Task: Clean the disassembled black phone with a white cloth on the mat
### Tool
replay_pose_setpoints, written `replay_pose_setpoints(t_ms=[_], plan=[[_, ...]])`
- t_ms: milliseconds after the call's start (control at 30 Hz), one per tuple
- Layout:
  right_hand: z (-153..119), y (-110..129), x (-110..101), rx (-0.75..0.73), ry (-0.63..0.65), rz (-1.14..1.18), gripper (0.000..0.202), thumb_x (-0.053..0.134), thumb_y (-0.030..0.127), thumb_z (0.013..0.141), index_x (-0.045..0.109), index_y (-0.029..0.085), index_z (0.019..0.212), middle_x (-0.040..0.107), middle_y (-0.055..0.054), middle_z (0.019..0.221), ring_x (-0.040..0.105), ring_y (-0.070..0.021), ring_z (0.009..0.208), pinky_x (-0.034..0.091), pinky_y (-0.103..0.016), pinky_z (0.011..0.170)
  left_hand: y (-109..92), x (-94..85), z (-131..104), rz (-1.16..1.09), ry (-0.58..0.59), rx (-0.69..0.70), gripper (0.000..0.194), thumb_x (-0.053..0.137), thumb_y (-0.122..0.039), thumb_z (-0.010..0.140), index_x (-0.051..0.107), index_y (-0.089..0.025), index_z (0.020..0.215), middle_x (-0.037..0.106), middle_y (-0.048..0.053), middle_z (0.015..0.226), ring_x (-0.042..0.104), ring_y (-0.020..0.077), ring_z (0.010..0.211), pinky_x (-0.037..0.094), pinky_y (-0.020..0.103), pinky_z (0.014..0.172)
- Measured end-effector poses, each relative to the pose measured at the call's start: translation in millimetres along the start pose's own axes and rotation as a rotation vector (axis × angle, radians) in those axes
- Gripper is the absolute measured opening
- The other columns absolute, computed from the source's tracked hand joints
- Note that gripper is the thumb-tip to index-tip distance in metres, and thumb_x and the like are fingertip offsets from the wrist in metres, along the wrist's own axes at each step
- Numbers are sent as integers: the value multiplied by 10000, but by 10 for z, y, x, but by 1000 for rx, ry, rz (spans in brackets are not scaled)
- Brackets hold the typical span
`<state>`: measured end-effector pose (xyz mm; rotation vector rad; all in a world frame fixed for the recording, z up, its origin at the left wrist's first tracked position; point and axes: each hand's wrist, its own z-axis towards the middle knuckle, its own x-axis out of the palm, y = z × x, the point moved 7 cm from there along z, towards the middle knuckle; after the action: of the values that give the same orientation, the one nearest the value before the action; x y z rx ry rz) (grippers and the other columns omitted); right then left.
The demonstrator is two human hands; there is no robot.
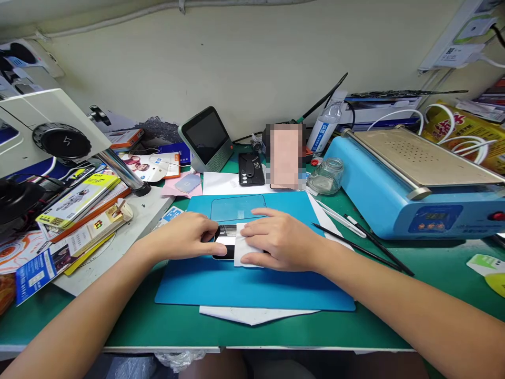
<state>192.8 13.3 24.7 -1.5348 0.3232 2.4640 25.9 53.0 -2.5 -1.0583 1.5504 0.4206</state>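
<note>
A phone (226,251) with a dark, shiny screen lies on the blue mat (252,292). My left hand (187,237) grips its left end, thumb on the near side and fingers curled at the far side. Over the phone's right part lies a white cloth or tissue (242,259), pressed down by my right hand (280,239) with its fingers spread over it. The phone's right end is hidden under the cloth and hand. Just beyond the phone, a clear glass sheet with a dark outline (239,207) rests on the mat.
Behind the mat are a black phone (251,169), a small display (207,137), a glass jar (326,176) and a water bottle (326,121). Tweezers (357,245) and a blue heating machine (394,210) stand right. Boxes (79,200) and a metal-post stand (126,171) are left.
</note>
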Motion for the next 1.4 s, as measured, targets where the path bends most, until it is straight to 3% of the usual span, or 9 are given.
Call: replay_pose_setpoints(t_ms=[100, 200, 400, 567, 733, 900, 1067, 1233, 1400], plan=[[30, 37, 8, 24, 18, -8, 442, 531, 466, 1020, 757, 152, 805, 774, -79, 937, 718, -186, 849, 447, -448, 1105, 4, 1, 1, 2, -7, 8, 589, 495, -744, 886, 556, -194, 685, 595, 26, 673, 474, 164, 583, 221, 298, 551], [55, 115, 61, -37, 54, 18, 437, 566, 523, 987, 763, 147, 882, 771, -95, 1001, 716, -199, 920, 455, -423, 1100, -12, -5, 2, -1, -18, 34, 583, 505, -738, 884, 563, -193, 687, 586, 24, 660, 475, 165, 588, 220, 298, 555], [23, -5, 45, 8, 16, -12, 396, 542, 447, 1018, 755, 136, 899, 768, -102, 1068, 718, -215, 961, 450, -453, 1095, 2, 7, 3, 10, 5, 4, 579, 485, -732, 898, 547, -194, 695, 598, 27, 685, 477, 166, 591, 222, 295, 556], [39, 94, 101, -86, 61, 26, 434, 557, 524, 993, 745, 134, 1013, 753, -109, 1132, 694, -216, 1045, 426, -419, 1122, -22, 0, -2, 15, 4, 20, 599, 479, -758, 888, 538, -195, 693, 580, 23, 671, 482, 170, 599, 221, 292, 560], [36, 41, 82, -7, 43, 16, 394, 542, 462, 1015, 748, 130, 971, 760, -106, 1109, 703, -222, 1032, 408, -456, 1133, -13, 0, 1, 17, 2, 10, 598, 471, -749, 896, 526, -194, 682, 584, 28, 672, 476, 169, 590, 221, 290, 553], [67, 148, 139, -72, 99, 61, 485, 579, 540, 977, 677, 124, 1205, 694, -130, 1281, 614, -249, 1239, 314, -521, 1204, -18, -8, 4, 22, -33, 44, 575, 496, -721, 899, 527, -193, 673, 577, 24, 663, 472, 164, 587, 235, 287, 557], [58, 73, 89, -12, 60, 23, 414, 534, 494, 1013, 744, 138, 996, 755, -113, 1135, 700, -225, 1061, 380, -470, 1168, -26, -19, 0, 8, -32, 31, 566, 497, -708, 902, 560, -192, 680, 581, 25, 659, 472, 162, 572, 232, 289, 545], [69, 141, 114, -81, 91, 71, 503, 552, 540, 993, 673, 106, 1219, 689, -120, 1302, 624, -244, 1230, 371, -453, 1177, -34, -16, -3, 16, -30, 50, 560, 505, -702, 904, 530, -194, 669, 562, 17, 642, 476, 163, 587, 235, 290, 549], [61, 75, 95, -19, 71, 43, 445, 533, 529, 1005, 741, 136, 1014, 752, -109, 1151, 701, -234, 1072, 399, -460, 1147, -9, -11, -1, 12, -44, 36, 557, 500, -690, 909, 545, -191, 665, 568, 23, 650, 470, 157, 568, 230, 294, 539]])
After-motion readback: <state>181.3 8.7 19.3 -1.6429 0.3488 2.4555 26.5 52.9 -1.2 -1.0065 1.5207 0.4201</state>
